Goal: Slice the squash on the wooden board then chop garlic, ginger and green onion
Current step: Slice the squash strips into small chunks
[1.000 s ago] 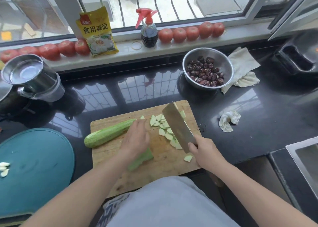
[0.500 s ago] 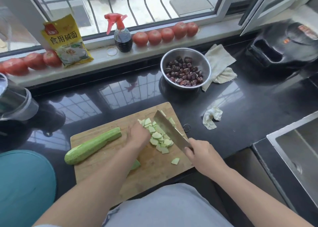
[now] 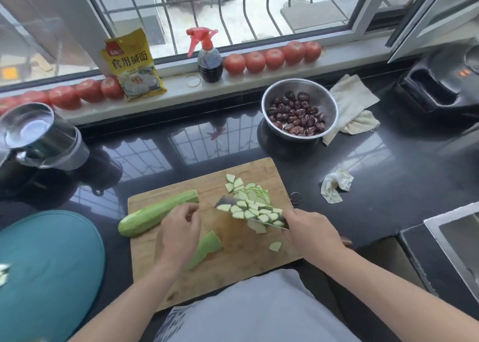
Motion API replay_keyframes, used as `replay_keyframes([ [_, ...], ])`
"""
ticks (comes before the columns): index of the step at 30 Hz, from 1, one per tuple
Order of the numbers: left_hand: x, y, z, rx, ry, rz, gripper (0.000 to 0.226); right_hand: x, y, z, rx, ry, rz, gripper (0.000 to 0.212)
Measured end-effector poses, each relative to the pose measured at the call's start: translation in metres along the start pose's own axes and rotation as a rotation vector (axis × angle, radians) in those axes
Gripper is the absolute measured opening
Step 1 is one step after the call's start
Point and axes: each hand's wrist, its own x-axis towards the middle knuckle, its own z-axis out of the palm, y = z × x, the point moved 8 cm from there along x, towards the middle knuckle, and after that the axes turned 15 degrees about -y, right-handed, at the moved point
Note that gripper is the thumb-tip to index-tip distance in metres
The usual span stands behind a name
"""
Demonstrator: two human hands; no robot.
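Two hands | right grip (image 3: 311,234) holds cleaver (image 3: 228,202) | left grip (image 3: 178,230) loose | black counter (image 3: 388,186)

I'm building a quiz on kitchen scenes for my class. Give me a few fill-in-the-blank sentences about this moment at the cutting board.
1. The right hand holds a steel cleaver whose flat blade carries pale ____ pieces.
2. The uncut length of green squash lies on the ____ cutting board.
3. The round steel bowl holds dark red ____.
4. The red-topped spray bottle stands on the ____.

Missing words: squash; wooden; dates; windowsill
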Motion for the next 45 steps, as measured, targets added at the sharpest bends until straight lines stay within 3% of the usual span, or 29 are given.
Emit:
replay_keyframes([
  [2, -0.022, -0.020, 0.023, 0.201, -0.077, 0.033, 0.021, -0.006, -0.004, 0.013, 0.169, -0.016, 0.036, 0.020],
  [5, -0.039, -0.049, 0.055, 0.408, -0.259, -0.017, 0.047, -0.016, -0.022, 0.027, 0.393, -0.042, 0.074, 0.031],
  [7, -0.041, -0.049, 0.063, 0.427, -0.279, -0.026, 0.043, -0.020, -0.034, 0.031, 0.434, -0.067, 0.074, 0.032],
  [11, -0.033, -0.018, 0.076, 0.466, -0.278, 0.067, 0.030, -0.019, -0.047, 0.033, 0.429, -0.127, 0.092, 0.029],
  [15, -0.031, 0.004, 0.081, 0.550, -0.279, 0.207, 0.039, -0.019, -0.051, 0.034, 0.412, -0.119, 0.084, 0.027],
  [21, -0.044, 0.023, 0.086, 0.702, -0.264, 0.562, 0.053, -0.026, -0.064, 0.039, 0.208, -0.162, 0.049, 0.019],
  [31, -0.047, 0.033, 0.080, 0.692, -0.345, 0.441, 0.060, -0.028, -0.070, 0.036, 0.103, -0.200, 0.046, 0.013],
  [45, -0.047, 0.038, 0.085, 0.789, -0.393, 0.483, 0.057, -0.034, -0.060, 0.061, 0.199, -0.265, 0.107, 0.022],
])
